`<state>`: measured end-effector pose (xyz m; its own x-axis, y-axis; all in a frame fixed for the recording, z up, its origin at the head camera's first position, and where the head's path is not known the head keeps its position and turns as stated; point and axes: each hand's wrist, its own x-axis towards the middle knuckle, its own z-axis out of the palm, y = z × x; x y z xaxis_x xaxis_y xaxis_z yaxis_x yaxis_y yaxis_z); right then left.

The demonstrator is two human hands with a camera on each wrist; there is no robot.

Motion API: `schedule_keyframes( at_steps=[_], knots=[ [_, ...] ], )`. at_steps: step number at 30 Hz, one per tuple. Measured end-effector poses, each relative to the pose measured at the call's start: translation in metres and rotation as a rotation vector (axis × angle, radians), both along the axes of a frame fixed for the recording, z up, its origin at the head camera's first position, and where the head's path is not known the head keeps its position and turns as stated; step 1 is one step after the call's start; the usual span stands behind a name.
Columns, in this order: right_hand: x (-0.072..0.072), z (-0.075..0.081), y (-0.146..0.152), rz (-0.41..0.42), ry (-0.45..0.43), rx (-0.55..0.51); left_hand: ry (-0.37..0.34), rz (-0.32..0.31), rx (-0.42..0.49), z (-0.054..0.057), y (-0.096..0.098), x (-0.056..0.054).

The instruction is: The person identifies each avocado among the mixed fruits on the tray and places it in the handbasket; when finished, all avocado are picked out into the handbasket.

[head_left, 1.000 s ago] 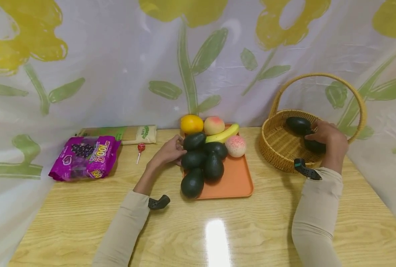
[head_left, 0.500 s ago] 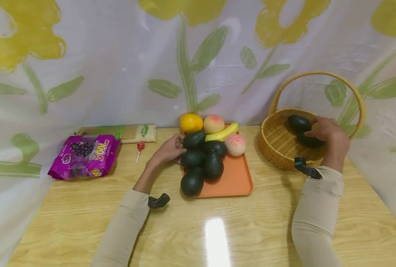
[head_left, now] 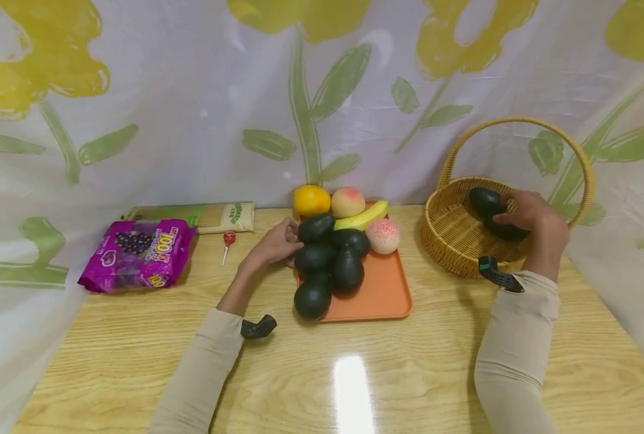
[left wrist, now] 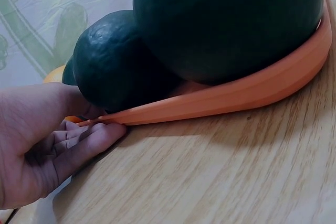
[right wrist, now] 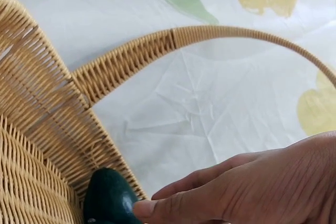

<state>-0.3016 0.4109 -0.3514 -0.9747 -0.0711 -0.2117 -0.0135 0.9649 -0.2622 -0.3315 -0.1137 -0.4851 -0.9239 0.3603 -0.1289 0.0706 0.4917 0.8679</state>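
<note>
At the left edge of the orange tray (head_left: 378,301), my left hand (head_left: 272,246) pinches the rim, thumb above and fingers below in the left wrist view. Several dark green avocados (head_left: 347,271) lie bunched on the tray beside that hand. My right hand (head_left: 536,220) reaches into the wicker basket (head_left: 436,241) and holds an avocado (head_left: 506,229), which it partly hides. Against the far side of the basket rests a second avocado (head_left: 483,201). In the right wrist view, the thumb overlaps a dark avocado (right wrist: 107,198) by the basket wall.
On the tray's far end sit a yellow-orange fruit (head_left: 312,200), two peaches (head_left: 383,235) and a banana (head_left: 362,218). To the left are a purple candy bag (head_left: 137,256), a flat brown packet (head_left: 208,218) and a red lollipop (head_left: 228,239). The basket's tall handle (head_left: 517,120) arches over its opening.
The avocado under my right hand has shifted slightly left and back, close to the other one in the basket, during the first half second. My left hand stays at the tray rim.
</note>
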Motion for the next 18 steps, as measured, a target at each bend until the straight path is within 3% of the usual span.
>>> schedule_keyframes(
  at_steps=[5,18],
  knots=[
    [0.001,0.005,-0.007,0.013,0.053,-0.018,-0.003,-0.007,0.007,0.000,0.000,0.002],
    [0.013,0.034,-0.051,0.151,0.327,-0.083,-0.007,0.004,-0.013,0.002,0.001,0.000]
  ],
)
